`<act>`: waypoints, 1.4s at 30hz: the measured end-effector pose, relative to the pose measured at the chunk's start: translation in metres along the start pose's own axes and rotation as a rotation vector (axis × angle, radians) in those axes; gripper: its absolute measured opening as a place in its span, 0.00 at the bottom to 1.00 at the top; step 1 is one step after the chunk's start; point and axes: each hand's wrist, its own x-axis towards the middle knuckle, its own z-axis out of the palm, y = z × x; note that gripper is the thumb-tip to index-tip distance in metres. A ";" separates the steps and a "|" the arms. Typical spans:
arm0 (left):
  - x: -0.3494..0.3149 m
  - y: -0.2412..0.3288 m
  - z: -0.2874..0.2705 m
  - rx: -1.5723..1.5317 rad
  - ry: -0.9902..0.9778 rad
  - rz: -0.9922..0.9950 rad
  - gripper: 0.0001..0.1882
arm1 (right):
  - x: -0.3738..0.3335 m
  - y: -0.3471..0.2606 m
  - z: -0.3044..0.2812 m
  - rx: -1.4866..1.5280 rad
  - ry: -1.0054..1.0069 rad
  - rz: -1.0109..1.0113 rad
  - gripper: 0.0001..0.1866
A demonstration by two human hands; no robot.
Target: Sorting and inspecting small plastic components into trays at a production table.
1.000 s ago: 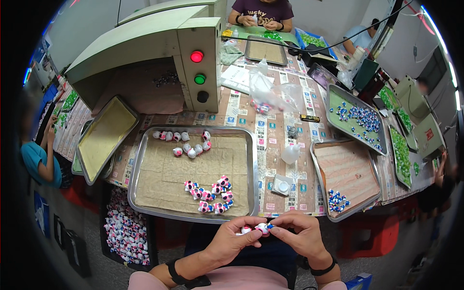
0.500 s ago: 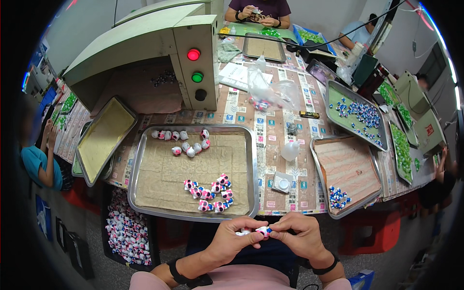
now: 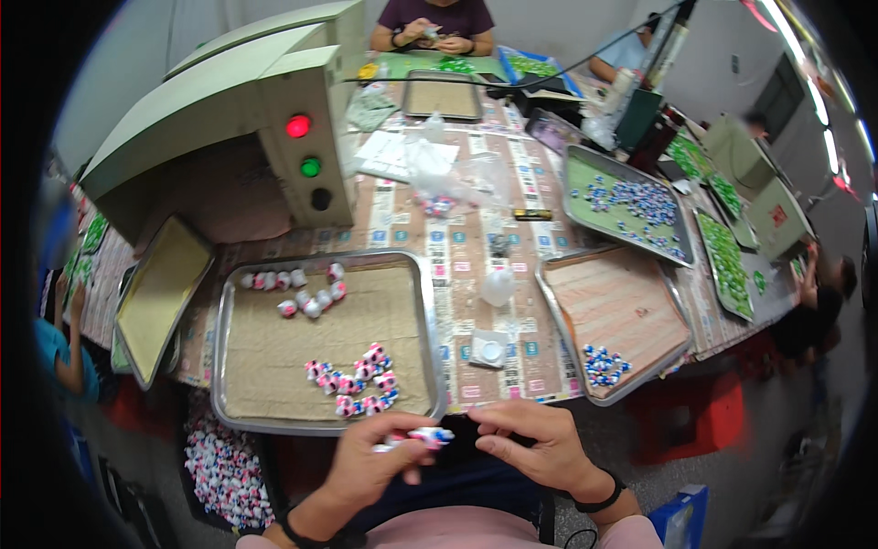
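Observation:
My left hand (image 3: 373, 457) grips a small plastic toy figure (image 3: 432, 437), white and pink with blue at one end, between thumb and fingers. Apart from it, to the right, my right hand (image 3: 535, 446) has thumb and fingers spread, and nothing shows between them. Just beyond my left hand lies a metal tray (image 3: 422, 302) lined with tan cloth. Several white-and-pink toy heads (image 3: 311, 302) sit toward its far side. Nearer me in it is a cluster of toy figures (image 3: 352, 382) in white, pink and blue.
A pink-lined tray (image 3: 631, 302) at right holds blue-and-white pieces (image 3: 604, 366); a green-lined tray (image 3: 631, 197) lies beyond it. A white bottle (image 3: 497, 287) stands mid-table. A machine (image 3: 320, 137) with lit buttons rises at left. Below sits a bin of pieces (image 3: 224, 471). Another person works opposite.
My right hand has come off the toy figure and moved away to the right, its fingers parting. My left hand still holds the figure. The whole view has shifted.

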 end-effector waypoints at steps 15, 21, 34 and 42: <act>-0.014 0.031 -0.119 1.108 0.590 0.351 0.12 | 0.003 0.097 -0.111 -0.852 0.380 0.138 0.09; -0.016 0.025 -0.128 1.158 0.659 0.570 0.14 | 0.009 0.100 -0.114 -0.818 0.442 0.175 0.10; 0.008 0.005 -0.034 -0.374 -0.155 0.046 0.10 | -0.001 0.063 -0.069 0.646 0.292 0.327 0.13; 0.027 -0.015 -0.003 -0.739 -0.239 -0.200 0.18 | 0.011 0.054 -0.047 0.381 0.237 0.298 0.12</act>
